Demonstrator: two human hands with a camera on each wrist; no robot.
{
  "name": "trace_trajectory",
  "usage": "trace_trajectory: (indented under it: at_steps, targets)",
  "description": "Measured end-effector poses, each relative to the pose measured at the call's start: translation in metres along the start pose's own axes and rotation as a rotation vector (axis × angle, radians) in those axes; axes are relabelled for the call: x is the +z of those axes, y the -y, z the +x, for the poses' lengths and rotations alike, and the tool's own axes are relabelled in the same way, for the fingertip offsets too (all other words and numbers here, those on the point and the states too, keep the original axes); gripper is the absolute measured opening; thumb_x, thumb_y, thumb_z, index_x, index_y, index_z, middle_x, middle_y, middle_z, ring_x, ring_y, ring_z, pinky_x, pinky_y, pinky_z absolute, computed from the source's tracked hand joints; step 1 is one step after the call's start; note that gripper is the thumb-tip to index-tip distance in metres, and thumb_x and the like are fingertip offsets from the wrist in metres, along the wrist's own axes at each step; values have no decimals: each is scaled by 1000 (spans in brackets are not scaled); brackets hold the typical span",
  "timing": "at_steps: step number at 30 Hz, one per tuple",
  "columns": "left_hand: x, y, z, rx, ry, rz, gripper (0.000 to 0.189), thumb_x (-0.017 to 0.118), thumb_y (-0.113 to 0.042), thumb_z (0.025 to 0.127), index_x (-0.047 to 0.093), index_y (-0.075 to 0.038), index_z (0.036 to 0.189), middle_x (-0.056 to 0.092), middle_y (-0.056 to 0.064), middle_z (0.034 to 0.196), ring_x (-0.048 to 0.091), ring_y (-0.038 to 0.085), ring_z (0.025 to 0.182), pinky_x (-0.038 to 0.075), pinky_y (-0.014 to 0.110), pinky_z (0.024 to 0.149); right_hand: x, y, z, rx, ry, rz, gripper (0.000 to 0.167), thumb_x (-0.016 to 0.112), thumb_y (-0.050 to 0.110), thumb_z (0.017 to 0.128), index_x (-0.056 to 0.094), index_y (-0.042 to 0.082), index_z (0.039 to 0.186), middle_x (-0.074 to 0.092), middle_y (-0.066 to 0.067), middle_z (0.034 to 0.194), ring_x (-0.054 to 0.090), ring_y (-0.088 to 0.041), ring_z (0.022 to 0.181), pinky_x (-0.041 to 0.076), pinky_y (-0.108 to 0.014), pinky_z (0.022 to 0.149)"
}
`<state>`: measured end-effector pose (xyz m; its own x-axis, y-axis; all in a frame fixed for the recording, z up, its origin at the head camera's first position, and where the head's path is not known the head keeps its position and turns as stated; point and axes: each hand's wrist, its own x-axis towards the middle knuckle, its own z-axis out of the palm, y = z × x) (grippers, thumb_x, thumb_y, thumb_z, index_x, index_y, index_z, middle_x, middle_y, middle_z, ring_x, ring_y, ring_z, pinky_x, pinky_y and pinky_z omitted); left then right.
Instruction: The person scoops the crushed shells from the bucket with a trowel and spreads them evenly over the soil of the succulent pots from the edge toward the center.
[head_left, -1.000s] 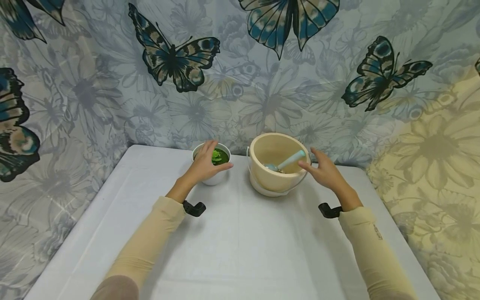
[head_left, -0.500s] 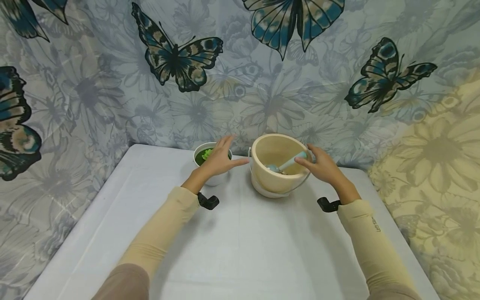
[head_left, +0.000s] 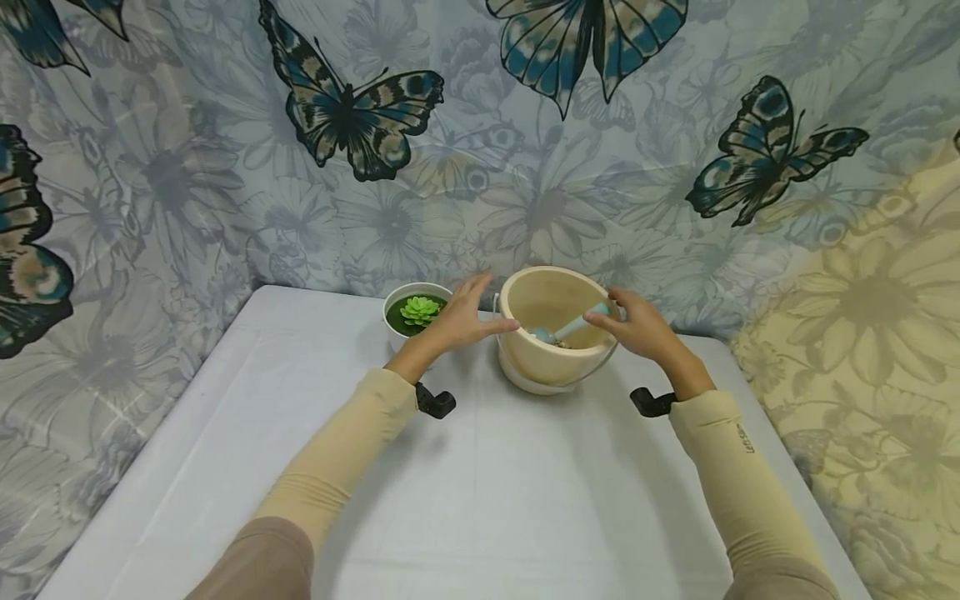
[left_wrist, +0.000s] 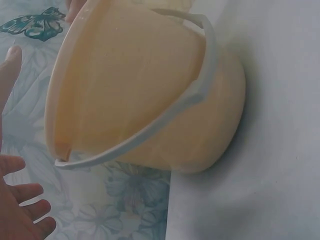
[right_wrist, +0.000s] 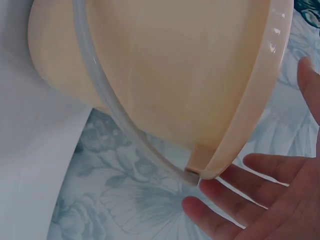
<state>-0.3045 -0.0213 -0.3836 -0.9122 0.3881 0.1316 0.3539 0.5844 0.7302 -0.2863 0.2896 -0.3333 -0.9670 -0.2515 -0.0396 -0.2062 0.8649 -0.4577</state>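
A cream bucket with a whitish bail handle stands upright at the back of the table. Inside it leans a light blue-green tool, perhaps a small scoop, its lower end partly hidden. My left hand is at the bucket's left side, fingers spread and thumb extended by the rim. In the left wrist view a gap shows between those fingers and the bucket. My right hand is at the right rim, thumb over the opening. Its extended fingers reach the outer side by the handle joint; contact is unclear.
A white pot holding a green succulent stands left of the bucket, partly behind my left hand. The white-covered table ends at a butterfly-patterned cloth backdrop. A black camera mount sticks out from my left wrist.
My left hand has moved right, from over the potted succulent to the bucket's left rim. My right hand has come slightly left to the right rim. The bucket stays in place.
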Motion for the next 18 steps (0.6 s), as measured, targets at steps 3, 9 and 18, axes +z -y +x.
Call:
trace_trajectory:
  at_steps: [3,9,18]
  targets:
    - [5,-2,3,3,0,-3,100,69,-58,82,16,-18,158,17,11,163,15,34,151,25,59,117,0,0,0,-12,-10,-13,86,52,52,97,22,-6,152,30,-32,153,28,-51,140,28,-66,111]
    - [13,-5,5,9,-4,8,102,70,-60,79,19,-19,157,23,11,160,19,32,150,27,57,117,1,2,0,-32,-25,-40,78,53,48,98,33,-9,147,34,-32,150,30,-49,140,28,-64,112]
    - [21,-5,5,-4,1,0,103,70,-61,79,18,-18,157,24,10,159,22,29,148,28,56,117,2,3,2,-15,-36,-62,75,55,43,98,32,-8,148,41,-31,147,34,-49,138,30,-64,111]
